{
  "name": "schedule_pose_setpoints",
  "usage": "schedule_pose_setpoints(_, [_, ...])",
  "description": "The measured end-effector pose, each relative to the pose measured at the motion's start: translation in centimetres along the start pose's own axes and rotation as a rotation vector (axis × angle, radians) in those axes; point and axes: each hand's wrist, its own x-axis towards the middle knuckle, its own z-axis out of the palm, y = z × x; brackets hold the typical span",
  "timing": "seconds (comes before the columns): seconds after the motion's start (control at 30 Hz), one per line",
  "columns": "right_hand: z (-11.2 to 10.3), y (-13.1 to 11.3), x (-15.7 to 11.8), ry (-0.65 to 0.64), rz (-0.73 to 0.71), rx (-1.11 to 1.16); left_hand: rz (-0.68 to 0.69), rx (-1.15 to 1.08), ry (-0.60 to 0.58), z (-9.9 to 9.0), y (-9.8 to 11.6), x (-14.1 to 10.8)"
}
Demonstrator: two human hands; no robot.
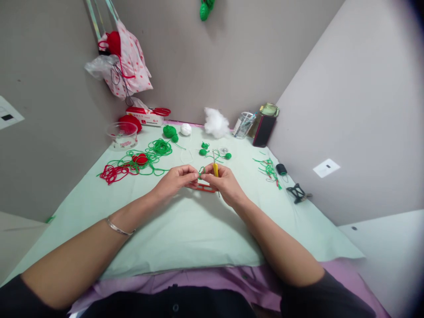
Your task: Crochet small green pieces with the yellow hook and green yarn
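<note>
My left hand [179, 180] and my right hand [223, 182] meet above the middle of the table. Between their fingertips they pinch a small piece of green yarn work [200, 173], mostly hidden by the fingers. A crochet hook with a yellow handle [216, 169] is also held in my right hand, its metal tip pointing up and away. An orange-red frame-like object [205, 188] lies just below the hands. Tangled green yarn [160, 148] spreads to the left, and a strand of it runs toward my left hand.
Behind the hands lie small green pieces [203, 152], white stuffing [216, 123] and a clear cup [244, 125]. Red yarn [114, 173] and a plastic tub [122, 136] sit left. Yarn scraps [270, 171], a black spool [281, 169] and a black stand [298, 193] are right.
</note>
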Motion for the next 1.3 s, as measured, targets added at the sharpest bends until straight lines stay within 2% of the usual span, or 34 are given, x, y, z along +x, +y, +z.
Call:
schedule_pose_setpoints(0.53, [-0.2, -0.1, 0.1, 0.022, -0.010, 0.027, -0.009, 0.003, -0.035, -0.2, 0.2, -0.1])
schedule_pose_setpoints(0.7, [-1.2, -0.4, 0.3, 0.052, -0.044, 0.014, 0.000, -0.058, 0.012, -0.1, 0.2, -0.1])
schedule_pose_setpoints(0.93, [-1.5, -1.0, -0.6, 0.222, -0.271, -0.165, 0.021, -0.107, 0.138, -0.2, 0.4, -0.1])
schedule_pose_setpoints(1.13, [-0.5, -0.7, -1.5, 0.215, -0.459, -0.213, 0.025, -0.149, 0.153, 0.0, 0.5, -0.1])
schedule_pose_setpoints(1.2, [-0.4, -0.3, -1.6, 0.191, -0.533, -0.312, 0.023, -0.164, 0.151, 0.0, 0.4, -0.1])
schedule_pose_setpoints(1.3, [-0.2, 0.3, -1.8, 0.179, -0.806, -0.632, 0.030, -0.186, 0.144, 0.1, 0.4, -0.2])
